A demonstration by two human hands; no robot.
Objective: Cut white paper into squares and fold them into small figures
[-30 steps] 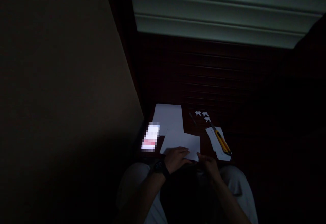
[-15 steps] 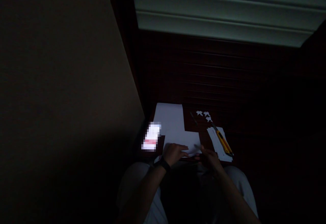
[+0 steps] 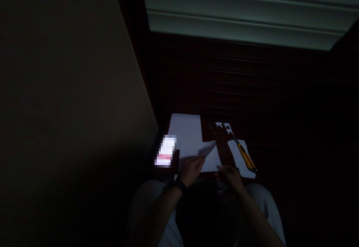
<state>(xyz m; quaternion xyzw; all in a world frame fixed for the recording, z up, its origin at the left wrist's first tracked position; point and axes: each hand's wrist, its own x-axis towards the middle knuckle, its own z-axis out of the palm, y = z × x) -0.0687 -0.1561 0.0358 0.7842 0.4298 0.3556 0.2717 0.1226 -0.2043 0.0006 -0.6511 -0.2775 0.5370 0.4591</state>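
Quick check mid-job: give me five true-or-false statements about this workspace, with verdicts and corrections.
1. The yellow cutter lies on the paper stack. True.
2. A dark wristband is on the right wrist. False: it is on the left wrist.
3. The left hand is at the front sheet. True.
4. The right hand grips the yellow cutter. False: it is by the front sheet's near right corner, apart from the cutter.
5. The lit screen is right of the front sheet. False: it is to the left.

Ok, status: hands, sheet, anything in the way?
Left hand at the sheet, right hand by its near right corner. Shaded flap showing. Yellow knife aside, on papers.
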